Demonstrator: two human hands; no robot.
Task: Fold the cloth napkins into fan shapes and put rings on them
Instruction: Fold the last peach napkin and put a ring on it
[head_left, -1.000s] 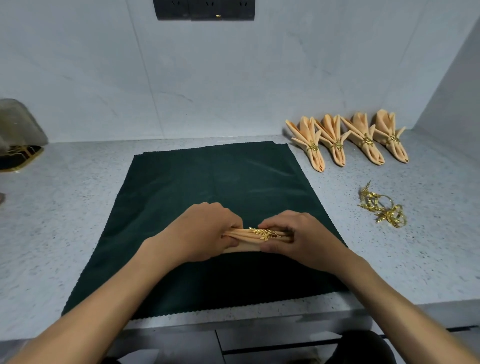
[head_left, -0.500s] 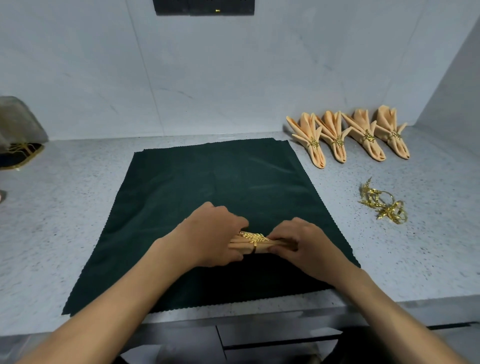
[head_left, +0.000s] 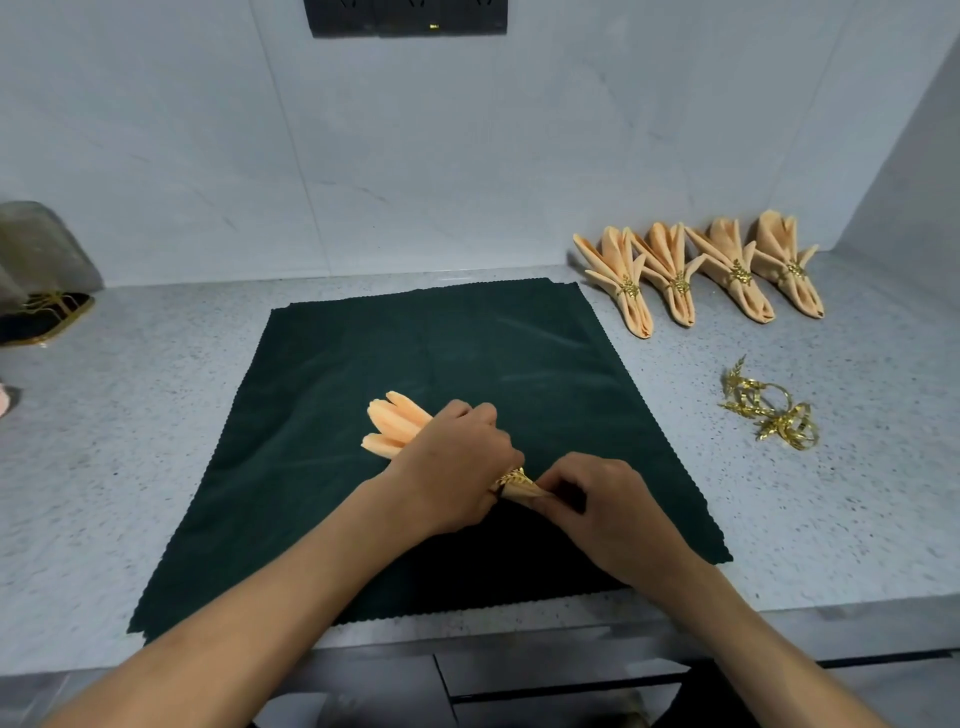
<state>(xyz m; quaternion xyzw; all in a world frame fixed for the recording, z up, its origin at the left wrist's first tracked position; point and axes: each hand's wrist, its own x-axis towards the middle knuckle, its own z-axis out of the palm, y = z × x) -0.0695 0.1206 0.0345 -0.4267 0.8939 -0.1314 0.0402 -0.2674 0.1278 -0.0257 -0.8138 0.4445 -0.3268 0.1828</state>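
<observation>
No text, label, brand or number can be read anywhere. The dark wall panel (head_left: 408, 16) above the green cloth (head_left: 363, 395) shows only a small lit dot.

Napkin (head_left: 397, 426): peach cloth, matt, soft pleats. Ring (head_left: 511, 477): gold metal, shiny, leaf relief. Mat (head_left: 467, 353): dk green cloth, velvety, pinked edges. Counter (head_left: 156, 415): speckled stone-look, smooth, semi-matt.

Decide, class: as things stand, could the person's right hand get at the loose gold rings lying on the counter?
Probably yes. The loose gold rings lie in the open on the counter, on the right hand's own side with nothing between. But that hand now pinches the napkin and must let go first.
</observation>
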